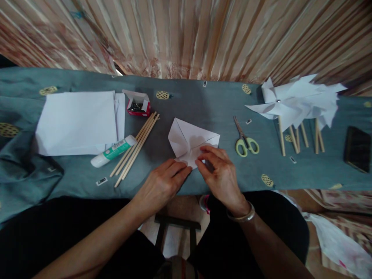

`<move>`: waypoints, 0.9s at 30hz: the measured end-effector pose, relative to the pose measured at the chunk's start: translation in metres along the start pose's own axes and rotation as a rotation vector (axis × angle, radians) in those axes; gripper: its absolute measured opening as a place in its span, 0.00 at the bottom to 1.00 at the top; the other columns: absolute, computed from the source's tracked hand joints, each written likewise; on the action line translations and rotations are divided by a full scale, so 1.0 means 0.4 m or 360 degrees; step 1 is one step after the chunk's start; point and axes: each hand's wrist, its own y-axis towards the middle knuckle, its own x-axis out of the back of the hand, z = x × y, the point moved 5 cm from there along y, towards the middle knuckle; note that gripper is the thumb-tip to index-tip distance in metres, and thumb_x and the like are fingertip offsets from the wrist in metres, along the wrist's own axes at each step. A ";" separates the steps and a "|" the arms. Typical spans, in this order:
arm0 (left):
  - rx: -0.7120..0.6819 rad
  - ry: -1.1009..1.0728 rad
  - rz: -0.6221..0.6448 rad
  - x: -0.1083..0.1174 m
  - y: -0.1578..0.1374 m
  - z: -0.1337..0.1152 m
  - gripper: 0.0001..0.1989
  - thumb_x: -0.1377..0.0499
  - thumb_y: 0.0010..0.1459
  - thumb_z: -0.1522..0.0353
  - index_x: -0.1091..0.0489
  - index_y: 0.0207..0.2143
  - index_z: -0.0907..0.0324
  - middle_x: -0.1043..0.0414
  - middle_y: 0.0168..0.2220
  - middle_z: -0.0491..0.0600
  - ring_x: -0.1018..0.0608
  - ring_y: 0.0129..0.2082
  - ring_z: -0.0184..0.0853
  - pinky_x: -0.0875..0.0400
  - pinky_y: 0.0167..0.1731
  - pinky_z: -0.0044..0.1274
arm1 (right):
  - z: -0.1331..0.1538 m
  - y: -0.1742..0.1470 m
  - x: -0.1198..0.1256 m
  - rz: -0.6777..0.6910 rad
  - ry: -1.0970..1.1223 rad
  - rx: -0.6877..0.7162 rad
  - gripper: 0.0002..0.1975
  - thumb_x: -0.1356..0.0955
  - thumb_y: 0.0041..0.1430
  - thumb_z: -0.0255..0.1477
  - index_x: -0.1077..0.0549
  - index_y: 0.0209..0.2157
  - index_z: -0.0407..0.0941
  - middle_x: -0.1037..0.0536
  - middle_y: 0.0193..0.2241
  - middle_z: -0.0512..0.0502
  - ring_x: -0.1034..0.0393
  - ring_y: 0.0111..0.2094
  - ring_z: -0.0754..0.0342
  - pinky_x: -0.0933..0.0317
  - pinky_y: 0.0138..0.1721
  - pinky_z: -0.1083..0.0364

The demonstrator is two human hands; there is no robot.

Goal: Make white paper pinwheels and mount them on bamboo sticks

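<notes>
A white sheet of paper [181, 140], with crease or cut lines running toward its middle, lies on the cloth in front of me. At its near left edge, my left hand [163, 179] pinches the paper with thumb and fingers close together. My right hand [221, 175], a bangle on its wrist, is curled over the near right part, its thumb and index finger closed on the paper. The fingers cover the near corner, so the exact hold there is hidden.
Left of the paper are wooden sticks [139, 145], a glue stick [114, 151], an open small box of metal pins [137, 105] and a paper stack [77, 124]. To the right lie green-handled scissors [244, 142], several paper pinwheels [305, 99] on sticks and a dark phone [358, 148]. A curtain [186, 38] hangs behind.
</notes>
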 end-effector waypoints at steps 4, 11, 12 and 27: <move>-0.0006 -0.0010 -0.0005 -0.001 -0.001 0.000 0.13 0.45 0.61 0.77 0.31 0.49 0.66 0.27 0.43 0.56 0.26 0.41 0.39 0.24 0.41 0.31 | 0.002 0.000 0.002 -0.0011 -0.0004 -0.0001 0.04 0.33 0.59 0.24 0.25 0.33 0.44 0.22 0.45 0.41 0.30 0.48 0.47 0.35 0.50 0.46; 0.0003 -0.0024 -0.0020 -0.004 -0.001 0.001 0.14 0.44 0.60 0.77 0.31 0.49 0.68 0.28 0.42 0.56 0.27 0.41 0.39 0.24 0.41 0.31 | 0.003 0.000 0.001 -0.0013 -0.0014 0.0015 0.04 0.33 0.59 0.25 0.25 0.33 0.44 0.22 0.45 0.41 0.30 0.47 0.47 0.35 0.50 0.45; 0.0006 -0.0029 -0.0018 -0.004 -0.001 0.002 0.14 0.44 0.60 0.77 0.31 0.49 0.68 0.28 0.42 0.56 0.27 0.41 0.39 0.24 0.41 0.31 | 0.003 0.000 0.001 -0.0014 -0.0017 0.0017 0.04 0.33 0.60 0.25 0.25 0.33 0.44 0.22 0.45 0.41 0.30 0.47 0.47 0.35 0.50 0.45; 0.0020 -0.0052 -0.0032 -0.004 0.002 0.002 0.12 0.46 0.62 0.76 0.30 0.47 0.67 0.27 0.41 0.55 0.26 0.40 0.38 0.23 0.39 0.31 | 0.027 -0.010 -0.009 0.0006 -0.0215 0.0265 0.11 0.38 0.64 0.24 0.25 0.42 0.41 0.28 0.51 0.37 0.35 0.52 0.45 0.35 0.54 0.44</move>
